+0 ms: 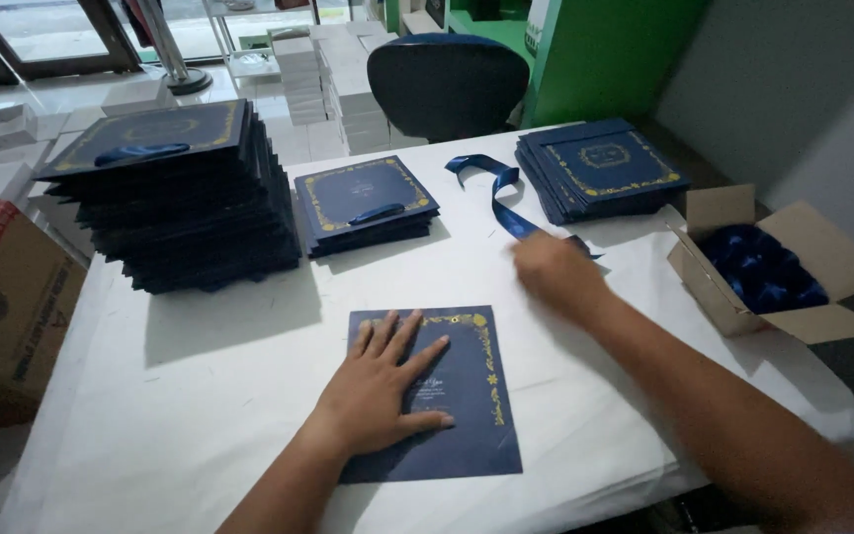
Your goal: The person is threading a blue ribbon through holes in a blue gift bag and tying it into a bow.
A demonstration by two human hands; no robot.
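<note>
Flat navy rectangular card with gold floral border (462, 396), lying face-up near the white table's (200, 415) front edge, glossy blue ribbon strip (498, 193) curling behind it

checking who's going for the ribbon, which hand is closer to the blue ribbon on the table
Right. The right hand is at the near end of the blue ribbon, touching or almost touching it. The left hand lies flat on the dark blue card, well short of the ribbon.

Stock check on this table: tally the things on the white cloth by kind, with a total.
Stacks of navy cards: 3
Single navy card under the left hand: 1
Loose blue ribbon at the right hand: 1
Cardboard box of ribbons: 1
Total: 6
</note>
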